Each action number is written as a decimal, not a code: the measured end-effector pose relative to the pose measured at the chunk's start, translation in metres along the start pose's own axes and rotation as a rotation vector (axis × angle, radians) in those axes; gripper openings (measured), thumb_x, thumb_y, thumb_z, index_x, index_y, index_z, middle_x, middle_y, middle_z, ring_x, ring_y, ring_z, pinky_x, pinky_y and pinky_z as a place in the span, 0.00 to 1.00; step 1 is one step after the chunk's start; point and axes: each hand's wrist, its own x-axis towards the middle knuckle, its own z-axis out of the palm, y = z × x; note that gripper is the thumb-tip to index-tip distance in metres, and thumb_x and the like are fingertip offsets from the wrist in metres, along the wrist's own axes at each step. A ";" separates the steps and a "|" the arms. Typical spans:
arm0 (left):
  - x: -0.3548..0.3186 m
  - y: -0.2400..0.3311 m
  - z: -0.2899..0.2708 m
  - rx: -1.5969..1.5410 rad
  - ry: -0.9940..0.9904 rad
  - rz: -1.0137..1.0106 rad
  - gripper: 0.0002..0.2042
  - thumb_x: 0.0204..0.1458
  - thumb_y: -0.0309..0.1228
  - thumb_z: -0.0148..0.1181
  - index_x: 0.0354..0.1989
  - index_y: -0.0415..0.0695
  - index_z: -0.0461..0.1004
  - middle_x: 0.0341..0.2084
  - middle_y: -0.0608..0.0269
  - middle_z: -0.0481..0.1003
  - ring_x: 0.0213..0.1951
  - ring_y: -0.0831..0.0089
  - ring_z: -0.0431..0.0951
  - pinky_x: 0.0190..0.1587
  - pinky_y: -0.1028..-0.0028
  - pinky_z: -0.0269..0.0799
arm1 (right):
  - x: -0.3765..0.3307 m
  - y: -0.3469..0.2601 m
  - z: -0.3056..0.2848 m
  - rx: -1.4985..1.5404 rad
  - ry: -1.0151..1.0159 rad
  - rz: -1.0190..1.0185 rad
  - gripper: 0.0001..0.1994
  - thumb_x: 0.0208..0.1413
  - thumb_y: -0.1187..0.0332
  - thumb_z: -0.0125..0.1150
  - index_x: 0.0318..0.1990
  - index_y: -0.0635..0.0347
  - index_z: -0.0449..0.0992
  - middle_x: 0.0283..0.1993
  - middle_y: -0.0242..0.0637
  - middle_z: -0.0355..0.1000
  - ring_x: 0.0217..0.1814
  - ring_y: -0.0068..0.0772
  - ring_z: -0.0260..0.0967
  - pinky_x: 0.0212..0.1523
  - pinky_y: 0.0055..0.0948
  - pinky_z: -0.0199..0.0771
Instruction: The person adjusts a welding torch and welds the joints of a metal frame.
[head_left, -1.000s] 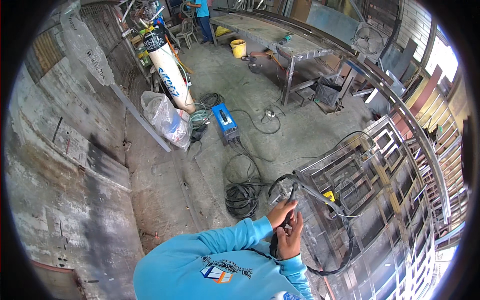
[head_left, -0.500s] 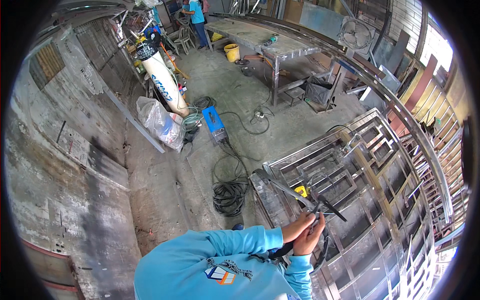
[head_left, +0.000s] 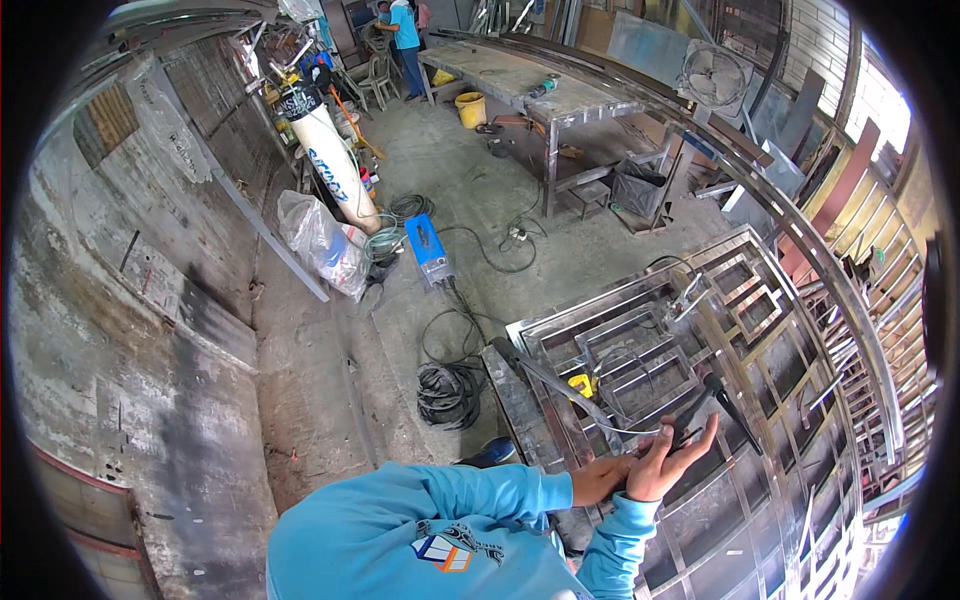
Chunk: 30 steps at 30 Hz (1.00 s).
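Note:
A black TIG welding torch [head_left: 735,412] with a T-shaped head and a cable is raised above a metal grille [head_left: 620,345] of welded bars. My left hand [head_left: 598,480] is at the handle end and appears closed round it, though my right hand hides its fingers. My right hand [head_left: 662,467] has its fingers spread apart, right beside the handle. A grey sleeved cable [head_left: 560,383] runs from the grille's left edge toward my hands. Lying on the grille near this cable is a small yellow tool [head_left: 581,385].
Ahead on the concrete floor stands a blue welding machine [head_left: 428,248], with coiled black cable [head_left: 448,394] nearer me. A white gas cylinder [head_left: 333,165] leans at the left beside a plastic bag [head_left: 320,245]. Farther off are a workbench [head_left: 500,72], a yellow bucket [head_left: 470,108] and another person [head_left: 406,45].
My hands and the torch have moved to the right over the grille. My right hand's fingers, earlier wrapped round the torch, are now spread. The sleeved cable has shifted with it.

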 end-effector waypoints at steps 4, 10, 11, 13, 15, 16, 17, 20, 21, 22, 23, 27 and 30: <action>0.007 0.012 -0.010 0.072 0.090 -0.039 0.21 0.74 0.42 0.42 0.61 0.37 0.71 0.54 0.44 0.77 0.57 0.54 0.78 0.62 0.62 0.70 | -0.011 0.001 0.008 -0.146 0.082 -0.059 0.33 0.71 0.73 0.49 0.79 0.53 0.45 0.64 0.48 0.66 0.38 0.27 0.72 0.40 0.28 0.76; 0.006 0.023 -0.019 0.192 0.269 0.033 0.22 0.74 0.44 0.42 0.57 0.36 0.71 0.46 0.43 0.78 0.49 0.53 0.79 0.55 0.60 0.72 | -0.020 0.004 0.007 -0.289 0.079 -0.110 0.29 0.73 0.64 0.49 0.75 0.67 0.51 0.71 0.56 0.58 0.66 0.45 0.65 0.65 0.42 0.66; 0.010 0.031 -0.028 0.098 0.175 0.024 0.22 0.74 0.44 0.42 0.59 0.37 0.71 0.46 0.43 0.78 0.50 0.53 0.79 0.56 0.60 0.72 | -0.020 0.002 0.008 -0.279 0.163 -0.154 0.28 0.74 0.63 0.47 0.75 0.67 0.51 0.70 0.56 0.59 0.66 0.46 0.65 0.66 0.43 0.66; 0.011 0.053 -0.044 0.090 0.118 0.019 0.22 0.74 0.44 0.42 0.59 0.37 0.71 0.46 0.43 0.78 0.50 0.53 0.79 0.56 0.60 0.72 | -0.022 0.001 0.018 -0.383 0.136 -0.212 0.28 0.74 0.63 0.48 0.75 0.66 0.51 0.69 0.55 0.60 0.64 0.44 0.65 0.64 0.42 0.67; 0.008 0.058 -0.041 0.063 0.166 0.169 0.21 0.75 0.43 0.42 0.59 0.38 0.71 0.45 0.44 0.79 0.49 0.53 0.79 0.54 0.60 0.72 | -0.029 0.000 0.033 -0.275 -0.062 -0.042 0.29 0.74 0.61 0.48 0.76 0.63 0.50 0.65 0.54 0.65 0.58 0.39 0.68 0.59 0.37 0.69; 0.008 0.060 -0.047 0.063 0.172 0.171 0.21 0.75 0.43 0.42 0.59 0.38 0.71 0.45 0.44 0.79 0.49 0.53 0.79 0.54 0.60 0.72 | -0.028 0.000 0.035 -0.274 -0.068 -0.044 0.29 0.74 0.61 0.48 0.76 0.63 0.50 0.65 0.54 0.65 0.58 0.39 0.68 0.59 0.37 0.69; 0.009 0.063 -0.056 0.088 0.151 0.093 0.20 0.75 0.42 0.42 0.58 0.37 0.71 0.45 0.44 0.79 0.49 0.52 0.79 0.53 0.60 0.72 | -0.025 0.001 0.035 -0.235 0.009 -0.058 0.29 0.74 0.62 0.49 0.76 0.62 0.50 0.63 0.53 0.66 0.55 0.36 0.68 0.57 0.35 0.69; 0.011 0.041 -0.061 0.140 0.150 0.004 0.19 0.74 0.41 0.43 0.57 0.37 0.72 0.45 0.43 0.79 0.49 0.49 0.79 0.52 0.58 0.72 | -0.021 -0.002 0.040 -0.146 0.163 -0.086 0.30 0.73 0.65 0.53 0.77 0.59 0.50 0.59 0.47 0.68 0.49 0.30 0.68 0.54 0.29 0.68; 0.010 0.033 -0.057 0.119 0.085 0.041 0.19 0.74 0.40 0.43 0.57 0.37 0.72 0.46 0.43 0.79 0.50 0.48 0.79 0.53 0.58 0.72 | -0.023 -0.002 0.038 -0.147 0.074 -0.020 0.30 0.72 0.65 0.54 0.77 0.59 0.51 0.58 0.46 0.68 0.48 0.29 0.68 0.53 0.28 0.68; 0.009 0.038 -0.055 0.115 0.035 0.080 0.19 0.74 0.39 0.42 0.57 0.36 0.72 0.46 0.42 0.79 0.50 0.47 0.78 0.54 0.58 0.71 | -0.024 -0.001 0.037 -0.125 -0.024 0.049 0.30 0.72 0.66 0.55 0.77 0.59 0.51 0.57 0.45 0.67 0.48 0.28 0.68 0.52 0.27 0.68; 0.007 0.043 -0.053 0.108 0.019 0.073 0.19 0.74 0.39 0.42 0.57 0.36 0.72 0.46 0.42 0.79 0.50 0.47 0.78 0.54 0.58 0.71 | -0.026 -0.004 0.033 -0.121 -0.031 0.037 0.30 0.71 0.68 0.54 0.76 0.59 0.53 0.54 0.42 0.68 0.47 0.27 0.67 0.52 0.26 0.67; 0.002 -0.018 -0.025 0.530 0.289 0.607 0.18 0.69 0.40 0.48 0.57 0.38 0.71 0.44 0.37 0.79 0.48 0.38 0.79 0.49 0.52 0.73 | -0.028 0.003 0.023 -0.177 0.126 -0.042 0.30 0.69 0.75 0.53 0.75 0.60 0.53 0.52 0.43 0.71 0.46 0.28 0.71 0.46 0.28 0.74; 0.017 0.042 -0.035 0.598 -0.384 -0.030 0.15 0.62 0.36 0.55 0.52 0.42 0.76 0.54 0.45 0.76 0.51 0.42 0.76 0.51 0.49 0.73 | -0.026 -0.001 0.031 -0.064 0.188 0.100 0.35 0.66 0.80 0.52 0.77 0.54 0.46 0.54 0.48 0.71 0.41 0.32 0.75 0.39 0.32 0.79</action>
